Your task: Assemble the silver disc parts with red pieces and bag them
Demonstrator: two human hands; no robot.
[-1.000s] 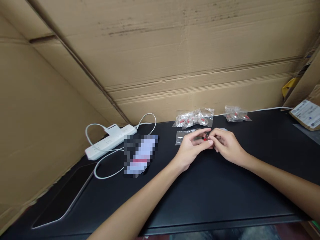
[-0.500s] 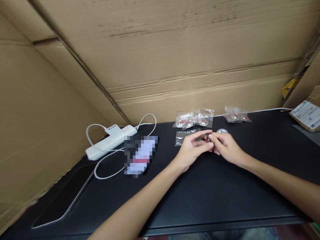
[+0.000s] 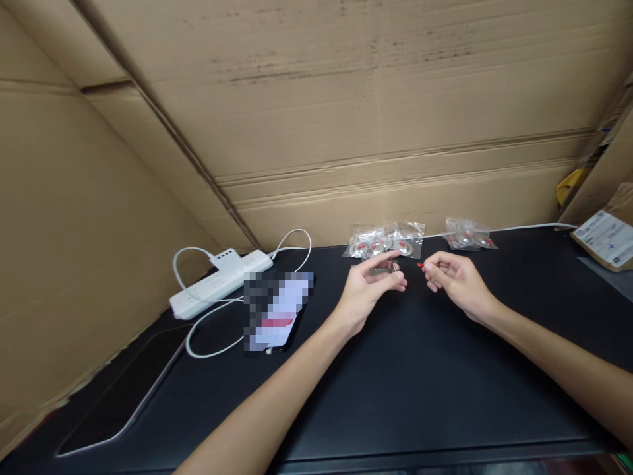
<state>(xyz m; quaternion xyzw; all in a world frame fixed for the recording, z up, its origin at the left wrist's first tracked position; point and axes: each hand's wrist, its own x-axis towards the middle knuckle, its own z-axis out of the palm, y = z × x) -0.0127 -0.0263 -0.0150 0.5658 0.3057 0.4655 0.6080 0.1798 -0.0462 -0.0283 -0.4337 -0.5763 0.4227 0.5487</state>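
Fingers [image 3: 395, 282] of the left hand [image 3: 368, 293] are pinched narrow around a small silvery disc [image 3: 384, 269], held just above the black worktop [image 3: 420, 382], while the right hand [image 3: 457, 280] grips a tiny red piece [image 3: 420, 265] between thumb and forefinger, its other fingers curled in. The two hands sit level with each other and slightly apart, a clear gap of dark worktop showing between them. The red piece pokes out of the right hand toward the left, so it lies directly to the right of the disc and points at it across that gap; the piece is too small to tell whether it has a long axis. The right hand is the nearer to the red piece, the left hand the nearer to the disc.

Just beyond the left hand, against the cardboard wall [image 3: 346, 119], lies a cluster of clear plastic packets [image 3: 386, 241], each showing a silvery round part with a red spot. A second, smaller heap of packets [image 3: 467, 235] lies beyond the right hand, well apart from the first. To the left a white power strip [image 3: 217, 282] sits with its white cable [image 3: 217, 336] looping over the worktop, and a phone [image 3: 274, 313], its screen blurred out, lies just beside it. A cardboard box with a white label [image 3: 606, 239] stands at the far right edge.
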